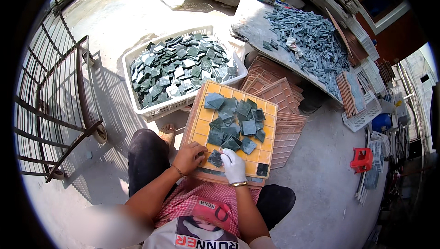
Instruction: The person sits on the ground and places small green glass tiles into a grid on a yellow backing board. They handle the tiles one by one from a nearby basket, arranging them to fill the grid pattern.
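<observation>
A yellow gridded tray [201, 125] lies across my lap with a loose heap of dark green stone tiles [228, 121] on it. My right hand [234, 166], in a white glove, pinches a square stone tile [215, 158] near the tray's front edge. At the tray's front left corner is my left hand [189, 157], bare, its fingers curled together close to that tile; what lies under the fingertips is hidden. One dark tile [262, 169] fills the cell at the front right corner.
A white plastic crate [160, 110] full of stone tiles stands beyond the tray. Brown gridded trays [286, 132] are stacked to the right. Narrow stone strips [311, 33] cover a table behind them. A metal rack [75, 88] stands left, a red stool [361, 159] right.
</observation>
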A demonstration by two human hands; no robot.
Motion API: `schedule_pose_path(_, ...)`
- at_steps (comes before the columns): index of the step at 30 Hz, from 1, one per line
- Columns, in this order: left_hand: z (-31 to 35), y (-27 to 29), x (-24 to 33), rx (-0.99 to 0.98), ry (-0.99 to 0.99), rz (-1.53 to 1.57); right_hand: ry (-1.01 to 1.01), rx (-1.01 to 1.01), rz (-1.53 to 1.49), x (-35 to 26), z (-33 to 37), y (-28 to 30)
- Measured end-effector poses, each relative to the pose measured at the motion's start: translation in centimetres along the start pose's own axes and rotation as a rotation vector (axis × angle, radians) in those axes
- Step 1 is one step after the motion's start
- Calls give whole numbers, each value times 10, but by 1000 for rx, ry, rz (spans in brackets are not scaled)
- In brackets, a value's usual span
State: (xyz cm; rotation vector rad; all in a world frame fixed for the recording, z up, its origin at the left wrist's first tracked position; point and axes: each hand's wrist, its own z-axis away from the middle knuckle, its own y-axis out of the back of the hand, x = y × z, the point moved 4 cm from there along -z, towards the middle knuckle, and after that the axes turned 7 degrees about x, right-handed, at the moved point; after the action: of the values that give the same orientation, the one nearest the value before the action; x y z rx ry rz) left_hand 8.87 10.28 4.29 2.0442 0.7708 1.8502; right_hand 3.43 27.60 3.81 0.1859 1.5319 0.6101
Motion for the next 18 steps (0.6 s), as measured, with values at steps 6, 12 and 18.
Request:
schedule_pose_path(6, -1, 3, 13, -22, -128, -56, 218, 58, 66, -1, -6, -6)
schedule_pose_path(12, -26, -2, 6, 162, -142, -208, 12, 424, -341, -12, -43, 46)
schedule_pose_path(18, -43, -17, 12, 118, -225, -336, 287, 101, 716, -27, -24, 29)
